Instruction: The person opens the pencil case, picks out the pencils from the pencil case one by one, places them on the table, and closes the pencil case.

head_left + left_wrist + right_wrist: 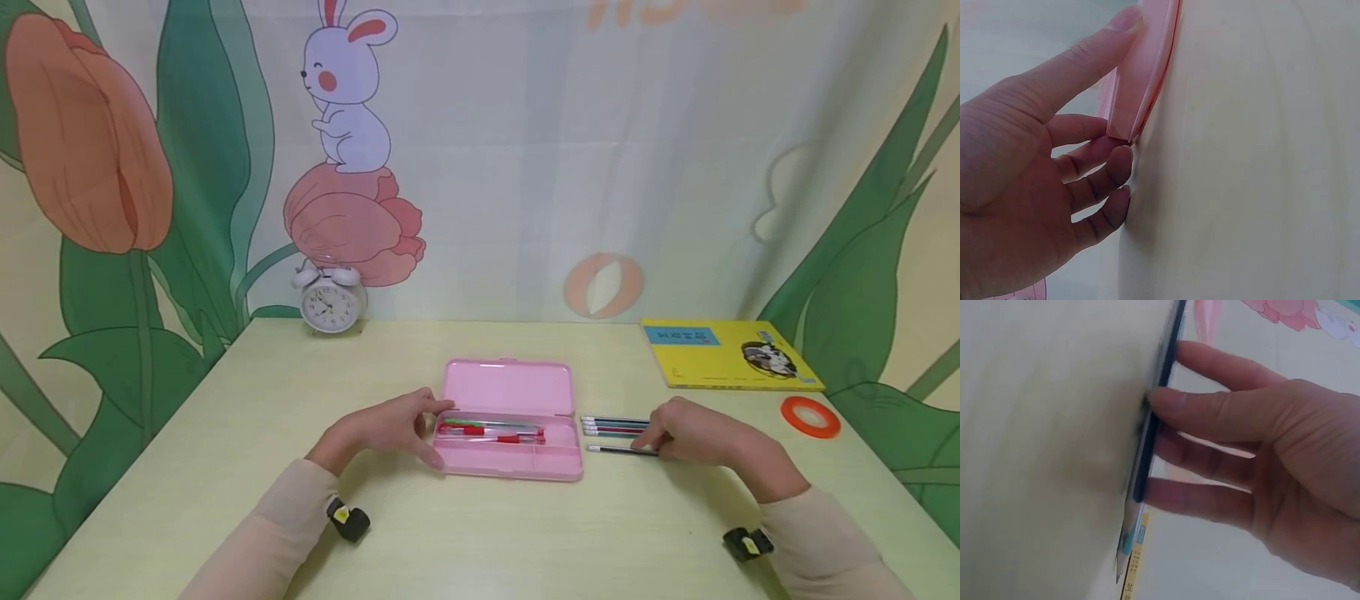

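A pink pencil case (480, 461) lies on the table with its lid (508, 385) folded back. Inside its rear compartment are clear pens with red parts (507, 438) and a green-marked one. My left hand (393, 423) grips the case's left end, thumb at the front corner and index finger at the back. To the right of the case, my right hand (701, 433) pinches a dark pencil (617, 451) between thumb and fingers, low over the table. Behind that pencil lie several more pencils (609, 422) side by side, partly hidden by the right hand. Sharpened tips point right.
A yellow book (720, 362) lies at the back right, with an orange roll of tape (810, 417) in front of it. At the back left stands a white alarm clock (330, 305). A printed curtain (495, 167) hangs behind the table (525, 542).
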`<control>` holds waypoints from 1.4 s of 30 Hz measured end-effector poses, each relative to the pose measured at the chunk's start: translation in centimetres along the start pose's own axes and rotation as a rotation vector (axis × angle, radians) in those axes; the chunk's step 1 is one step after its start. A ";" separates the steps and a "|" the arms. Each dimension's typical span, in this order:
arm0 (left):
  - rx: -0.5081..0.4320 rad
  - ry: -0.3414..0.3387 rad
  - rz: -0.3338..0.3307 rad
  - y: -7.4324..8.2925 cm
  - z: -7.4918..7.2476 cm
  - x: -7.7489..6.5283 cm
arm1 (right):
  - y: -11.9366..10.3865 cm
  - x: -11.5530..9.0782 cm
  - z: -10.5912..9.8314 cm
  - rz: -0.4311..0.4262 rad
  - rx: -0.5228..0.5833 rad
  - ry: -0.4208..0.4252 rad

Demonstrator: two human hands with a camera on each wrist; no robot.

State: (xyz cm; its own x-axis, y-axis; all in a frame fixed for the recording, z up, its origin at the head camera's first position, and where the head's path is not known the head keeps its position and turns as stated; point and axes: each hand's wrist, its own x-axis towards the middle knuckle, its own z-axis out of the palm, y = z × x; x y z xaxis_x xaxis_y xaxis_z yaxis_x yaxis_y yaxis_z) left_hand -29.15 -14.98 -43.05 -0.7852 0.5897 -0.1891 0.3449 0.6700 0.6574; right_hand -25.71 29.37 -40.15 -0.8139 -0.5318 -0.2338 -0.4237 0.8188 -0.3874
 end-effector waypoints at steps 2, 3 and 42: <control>-0.003 -0.002 0.004 -0.1 0.0 0.0 | -0.1 0.2 0.1 -0.008 -0.016 0.015; -0.005 -0.003 0.007 -0.1 0.0 0.0 | -0.1 0.3 0.2 -0.010 -0.020 0.023; 0.004 0.002 -0.001 0.0 -0.1 -0.1 | -0.1 0.5 -0.3 0.015 -0.247 0.127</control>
State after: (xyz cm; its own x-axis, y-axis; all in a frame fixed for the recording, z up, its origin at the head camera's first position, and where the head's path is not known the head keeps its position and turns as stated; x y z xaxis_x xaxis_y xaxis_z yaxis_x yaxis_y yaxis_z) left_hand -29.14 -15.06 -42.99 -0.7864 0.5882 -0.1888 0.3460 0.6726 0.6541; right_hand -26.19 29.11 -40.00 -0.8576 -0.5006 -0.1178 -0.4826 0.8626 -0.1516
